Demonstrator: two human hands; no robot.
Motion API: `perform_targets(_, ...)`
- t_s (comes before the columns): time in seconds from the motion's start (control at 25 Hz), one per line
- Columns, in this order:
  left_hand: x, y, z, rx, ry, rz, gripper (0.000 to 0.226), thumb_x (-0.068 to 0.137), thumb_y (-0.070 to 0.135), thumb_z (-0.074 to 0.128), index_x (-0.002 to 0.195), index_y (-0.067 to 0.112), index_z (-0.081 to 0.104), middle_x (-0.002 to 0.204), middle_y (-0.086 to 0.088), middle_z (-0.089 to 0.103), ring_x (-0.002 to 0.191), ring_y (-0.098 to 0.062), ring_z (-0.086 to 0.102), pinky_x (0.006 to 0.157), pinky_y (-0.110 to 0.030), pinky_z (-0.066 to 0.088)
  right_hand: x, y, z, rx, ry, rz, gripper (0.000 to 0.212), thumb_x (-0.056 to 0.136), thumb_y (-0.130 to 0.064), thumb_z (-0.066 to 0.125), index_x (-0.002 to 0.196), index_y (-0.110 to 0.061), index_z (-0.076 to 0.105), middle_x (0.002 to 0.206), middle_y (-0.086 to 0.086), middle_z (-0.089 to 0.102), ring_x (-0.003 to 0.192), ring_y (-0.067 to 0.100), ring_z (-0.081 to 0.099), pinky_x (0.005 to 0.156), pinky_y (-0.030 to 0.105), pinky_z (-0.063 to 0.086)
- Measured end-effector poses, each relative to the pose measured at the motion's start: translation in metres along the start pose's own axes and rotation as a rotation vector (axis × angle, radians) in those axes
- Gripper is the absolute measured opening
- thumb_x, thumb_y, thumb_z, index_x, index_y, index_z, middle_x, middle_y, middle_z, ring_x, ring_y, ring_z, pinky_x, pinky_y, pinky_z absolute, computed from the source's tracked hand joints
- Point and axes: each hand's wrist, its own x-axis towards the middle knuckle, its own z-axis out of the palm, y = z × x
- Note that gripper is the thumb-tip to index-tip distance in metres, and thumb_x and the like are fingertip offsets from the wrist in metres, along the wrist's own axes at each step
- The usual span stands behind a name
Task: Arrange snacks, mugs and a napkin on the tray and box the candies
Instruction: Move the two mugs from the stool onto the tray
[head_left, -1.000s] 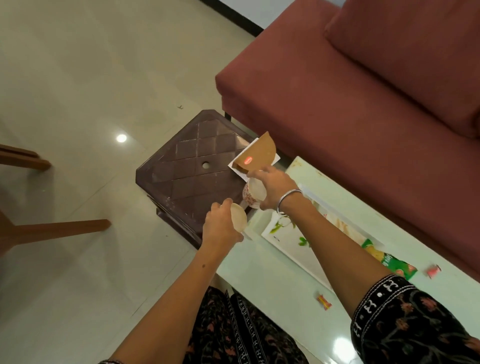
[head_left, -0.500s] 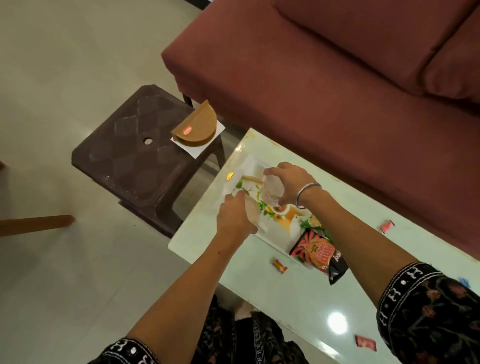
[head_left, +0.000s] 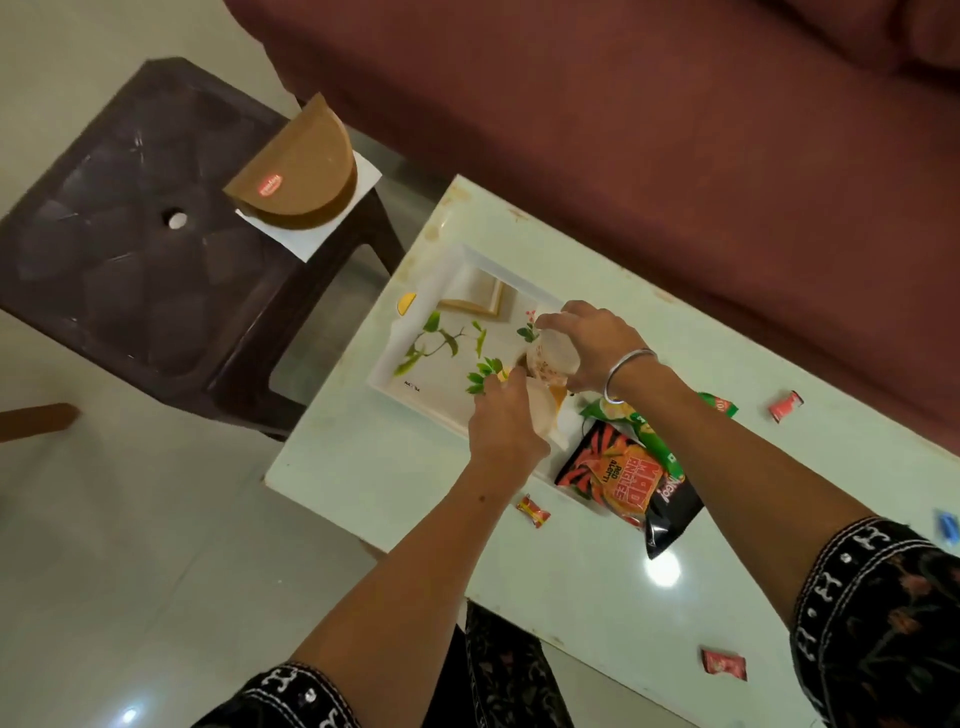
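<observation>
Head view: both hands over tray (head_left: 410, 358) at desk's far-left corner. Right hand (head_left: 592, 343) fingers curl round floral mug (head_left: 551, 360); left hand (head_left: 506, 421) fingers grip second mug (head_left: 543, 413). Snack packets (head_left: 621, 475) on tray's near end.

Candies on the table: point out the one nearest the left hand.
The red-and-yellow candy just below the tray's near edge, beside the left hand. The other candies are red or blue and lie farther right.

Both hands hold one mug each, the left hand (head_left: 506, 423) and the right hand (head_left: 597, 345), over the white tray (head_left: 415, 364) on the table (head_left: 363, 457).
</observation>
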Motion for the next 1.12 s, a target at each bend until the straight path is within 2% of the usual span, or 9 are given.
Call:
perform_targets(0.4,0.017,0.001,0.038,0.049,0.060,0.016,0.086,0.062,0.016,0.081,0.133,0.017,0.031,0.129,-0.014,0.041,0.115,-0.030,0.045,0.089,-0.039,0.049,0.014,0.011,0.030,0.082,0.054,-0.018,0.085,0.058,-0.025,0.083,0.133,-0.031,0.042,0.132,0.010,0.045,0.111,0.035,0.053,0.089,0.040,0.049)
perform_targets(0.8,0.014,0.001,0.042,0.042,0.071,0.014,0.095,0.065,0.018,0.081,0.139,0.019,0.022,0.137,-0.014,0.035,0.121,-0.031,0.039,0.093,-0.040,0.046,0.012,0.010,0.034,0.062,0.050,0.015,0.085,0.064,-0.026,0.081,0.135,-0.035,0.036,0.143,0.008,0.035,0.124,0.035,0.043,0.087,0.045,0.050)
perform_targets(0.92,0.008,-0.003,0.034,0.037,0.053,0.027,0.105,0.062,0.023,0.084,0.142,0.016,0.016,0.142,-0.015,0.030,0.128,-0.031,0.033,0.098,-0.042,0.043,0.006,0.010,0.027,0.062,-0.008,0.030,0.092,0.067,-0.016,0.079,0.140,-0.036,0.028,0.149,0.011,0.027,0.131,0.035,0.035,0.094,0.049,0.048)
perform_targets(1.04,-0.007,-0.017,0.013,-0.024,0.094,0.051,0.101,0.060,0.022,0.084,0.139,0.011,0.023,0.139,-0.013,0.037,0.128,-0.029,0.037,0.102,-0.041,0.042,-0.008,0.005,0.010,0.046,0.002,0.068,0.091,0.071,0.001,0.069,0.142,-0.033,0.025,0.149,0.014,0.027,0.131,0.036,0.036,0.096,0.047,0.046)
perform_targets(1.12,-0.020,-0.029,-0.006,-0.066,0.127,0.061,0.095,0.064,0.018,0.081,0.139,0.008,0.024,0.137,-0.013,0.042,0.127,-0.027,0.040,0.103,-0.038,0.041,-0.019,-0.002,-0.004,0.071,0.025,0.083,0.083,0.074,0.005,0.061,0.142,-0.029,0.027,0.147,0.013,0.031,0.129,0.035,0.038,0.094,0.045,0.047)
